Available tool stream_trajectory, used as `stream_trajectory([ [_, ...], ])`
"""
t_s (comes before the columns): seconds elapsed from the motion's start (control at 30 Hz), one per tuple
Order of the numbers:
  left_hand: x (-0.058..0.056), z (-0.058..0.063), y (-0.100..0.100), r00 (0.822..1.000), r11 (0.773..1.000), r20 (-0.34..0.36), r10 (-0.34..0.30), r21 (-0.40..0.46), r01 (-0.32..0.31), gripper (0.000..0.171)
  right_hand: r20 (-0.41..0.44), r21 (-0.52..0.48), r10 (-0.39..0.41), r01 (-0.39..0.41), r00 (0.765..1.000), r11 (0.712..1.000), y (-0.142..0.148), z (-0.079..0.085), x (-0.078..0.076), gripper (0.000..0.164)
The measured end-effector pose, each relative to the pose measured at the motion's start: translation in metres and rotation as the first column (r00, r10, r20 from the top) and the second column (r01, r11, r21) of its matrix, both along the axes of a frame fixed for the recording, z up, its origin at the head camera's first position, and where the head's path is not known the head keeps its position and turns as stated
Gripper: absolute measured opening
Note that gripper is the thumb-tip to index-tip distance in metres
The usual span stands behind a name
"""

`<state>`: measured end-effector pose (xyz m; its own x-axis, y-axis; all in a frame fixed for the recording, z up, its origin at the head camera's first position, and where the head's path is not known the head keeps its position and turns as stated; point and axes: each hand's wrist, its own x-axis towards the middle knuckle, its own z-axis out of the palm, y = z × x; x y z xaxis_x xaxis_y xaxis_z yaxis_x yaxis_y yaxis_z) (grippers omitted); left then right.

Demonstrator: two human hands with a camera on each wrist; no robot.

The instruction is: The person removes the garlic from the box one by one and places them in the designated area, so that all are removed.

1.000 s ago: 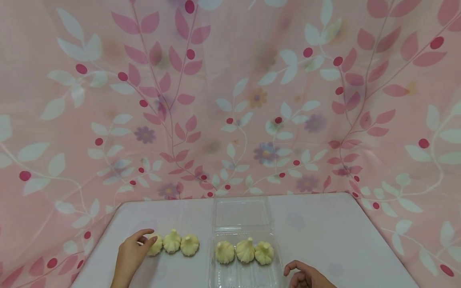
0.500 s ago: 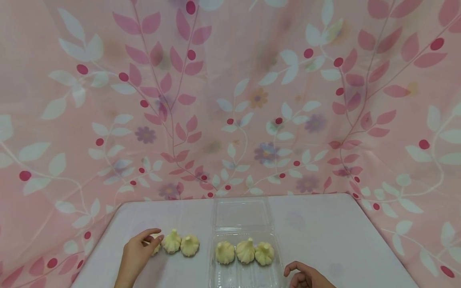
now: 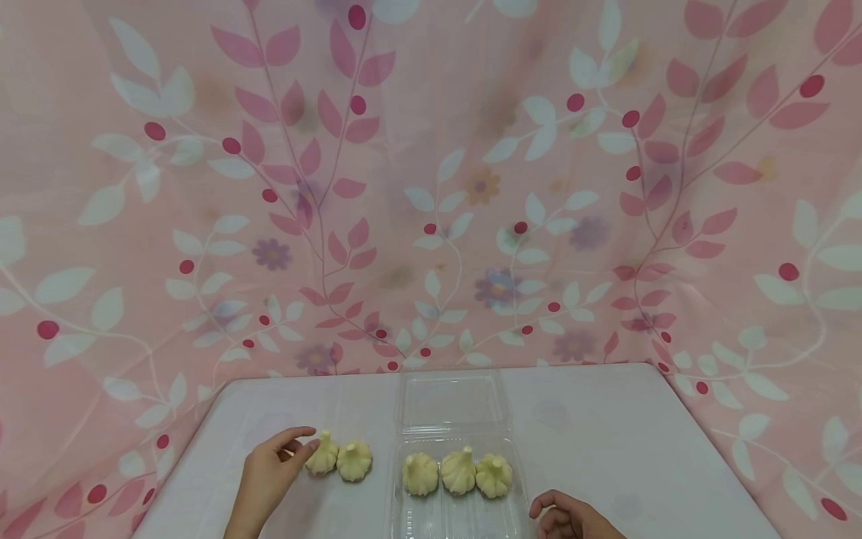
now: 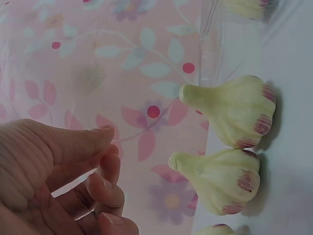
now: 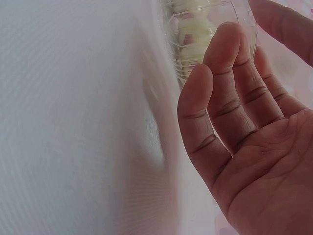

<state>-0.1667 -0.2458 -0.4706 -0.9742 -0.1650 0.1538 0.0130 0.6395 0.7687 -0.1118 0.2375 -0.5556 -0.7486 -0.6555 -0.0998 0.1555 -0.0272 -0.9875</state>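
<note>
In the head view my left hand (image 3: 274,468) hovers over the left end of a row of garlic bulbs. Its thumb and fingers are loosely bent; the left wrist view shows nothing between them. Two bulbs show beside it, a middle garlic bulb (image 3: 323,455) partly behind the fingertips and a right-hand garlic bulb (image 3: 355,460). The third is hidden by the hand in the head view, but a sliver of a garlic bulb (image 4: 217,229) appears at the left wrist view's bottom edge. My right hand (image 3: 572,516), relaxed and holding nothing, lies right of the clear plastic container (image 3: 420,520).
Three garlic bulbs (image 3: 459,471) sit side by side inside the container. Its clear lid (image 3: 453,400) is folded back toward the rear of the white table (image 3: 599,419). A pink floral curtain (image 3: 431,187) rises behind and around the table.
My left hand has shifted right along the row, covering the leftmost garlic bulb and reaching the middle one's edge in the head view. The bulbs and right hand look unmoved.
</note>
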Motion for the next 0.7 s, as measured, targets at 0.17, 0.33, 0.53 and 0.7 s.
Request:
stream_trajectory([
  [0.17,0.001,0.001,0.004,1.0,0.999,0.01,-0.026,0.024,0.025,0.024,0.009,0.006,-0.009,0.009,1.0,1.0,0.0,0.002,0.0,0.031],
  [0.33,0.002,-0.001,0.01,0.999,0.997,0.003,-0.047,0.053,0.047,0.023,0.008,0.015,-0.016,0.016,1.0,1.0,0.0,0.002,0.001,0.03],
  [0.53,0.002,-0.004,0.019,0.996,0.991,-0.006,-0.09,0.103,0.091,0.022,0.011,0.022,-0.025,0.024,1.0,0.999,-0.001,0.001,0.001,0.03],
  [0.7,0.001,-0.006,0.026,0.992,0.982,-0.027,-0.12,0.141,0.122,0.018,0.017,0.009,-0.016,0.016,1.0,1.0,0.0,0.0,0.0,0.032],
])
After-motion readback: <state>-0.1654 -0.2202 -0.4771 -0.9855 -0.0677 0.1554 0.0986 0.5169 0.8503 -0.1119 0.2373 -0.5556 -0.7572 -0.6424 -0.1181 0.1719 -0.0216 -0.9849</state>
